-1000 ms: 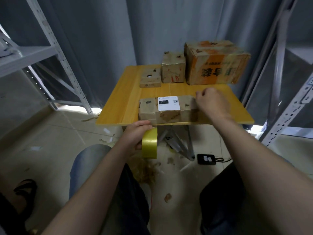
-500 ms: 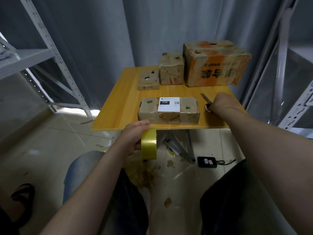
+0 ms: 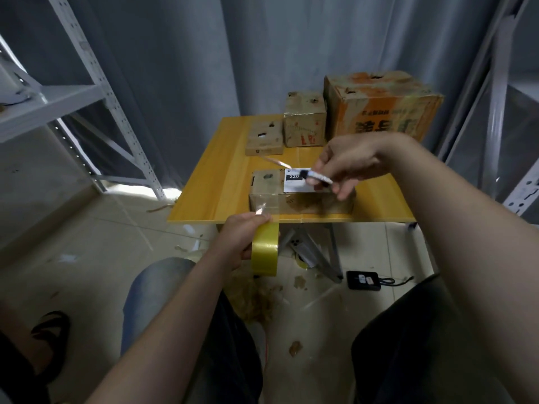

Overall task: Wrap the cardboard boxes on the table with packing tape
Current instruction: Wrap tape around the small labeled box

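Yellow tape roll [image 3: 264, 248] sits clamped in the person's left hand [image 3: 239, 235] just below the near edge of the table [image 3: 221, 176], a clear strip of tape [image 3: 264, 207] running up from it onto the front face of the nearest cardboard box [image 3: 300, 196]. The right hand [image 3: 348, 163] hovers over that box, fingers closed on a small cutting tool [image 3: 316, 177], apparently a utility knife, its blade pointing left above the white label [image 3: 296, 182] marked 220. The two hands are apart, one low at the table edge, one raised over the box top.

The step in hand looks like cutting the strip free after a pass of tape. The next move would call for keeping the strip taut with the roll and bringing the blade down to it near the box's front edge, clear of the left fingers.

Three more boxes stand at the back of the table: a flat small box [image 3: 264, 139], a taller box [image 3: 304, 119] just beside it, and a large orange-printed box [image 3: 382, 104] at the right. All are closed and bear glossy tape and torn holes; their contents cannot be seen. Tape scraps [image 3: 256, 298] litter the tiled floor [image 3: 96, 258] beneath, near a dark device [image 3: 363, 279] with a cable.
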